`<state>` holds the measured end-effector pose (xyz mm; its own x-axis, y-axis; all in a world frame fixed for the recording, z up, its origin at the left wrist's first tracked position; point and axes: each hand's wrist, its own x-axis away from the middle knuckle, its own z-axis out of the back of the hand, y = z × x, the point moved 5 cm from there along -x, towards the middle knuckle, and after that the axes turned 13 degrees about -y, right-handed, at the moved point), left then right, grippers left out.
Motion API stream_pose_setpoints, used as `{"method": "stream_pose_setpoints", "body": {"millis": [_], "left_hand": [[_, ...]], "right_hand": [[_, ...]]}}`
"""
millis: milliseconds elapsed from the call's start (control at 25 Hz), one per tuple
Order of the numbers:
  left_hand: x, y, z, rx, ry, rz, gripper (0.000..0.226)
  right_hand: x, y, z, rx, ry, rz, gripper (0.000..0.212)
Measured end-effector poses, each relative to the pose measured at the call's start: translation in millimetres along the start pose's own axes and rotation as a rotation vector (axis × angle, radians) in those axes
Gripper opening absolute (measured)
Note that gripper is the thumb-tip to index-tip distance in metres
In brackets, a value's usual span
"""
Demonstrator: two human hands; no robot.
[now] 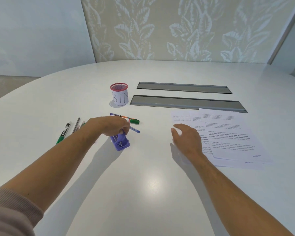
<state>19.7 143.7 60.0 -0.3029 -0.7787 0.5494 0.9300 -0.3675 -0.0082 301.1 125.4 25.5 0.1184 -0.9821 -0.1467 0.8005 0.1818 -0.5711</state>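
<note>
Office meeting room: wide white oval surface (pixel 152 193) with recessed cable hatches (pixel 184 87), printed sheets (pixel 232 133), markers (pixel 134 121), mesh pen cup (pixel 119 97).

The left hand (pixel 109 126) and the right hand (pixel 186 138) are both bare, and so are the forearms behind them. On the left arm a sleeve (pixel 12 210) of soft, dusty pinkish-beige knit sits bunched near the elbow, its cuff finely ribbed and gathered into a thick edge. The right forearm (pixel 228 188) is uncovered all the way to the lower edge of the view.
</note>
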Motion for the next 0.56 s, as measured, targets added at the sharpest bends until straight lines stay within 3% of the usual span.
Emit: {"method": "stream_pose_setpoints", "body": {"millis": [320, 560], "left_hand": [[8, 7, -14, 0.252, -0.026, -0.018, 0.01], [12, 34, -27, 0.854, 0.027, -0.057, 0.007]], "right_hand": [[12, 62, 40, 0.066, 0.0, -0.098, 0.038], [20, 106, 60, 0.118, -0.025, -0.136, 0.041]]}}
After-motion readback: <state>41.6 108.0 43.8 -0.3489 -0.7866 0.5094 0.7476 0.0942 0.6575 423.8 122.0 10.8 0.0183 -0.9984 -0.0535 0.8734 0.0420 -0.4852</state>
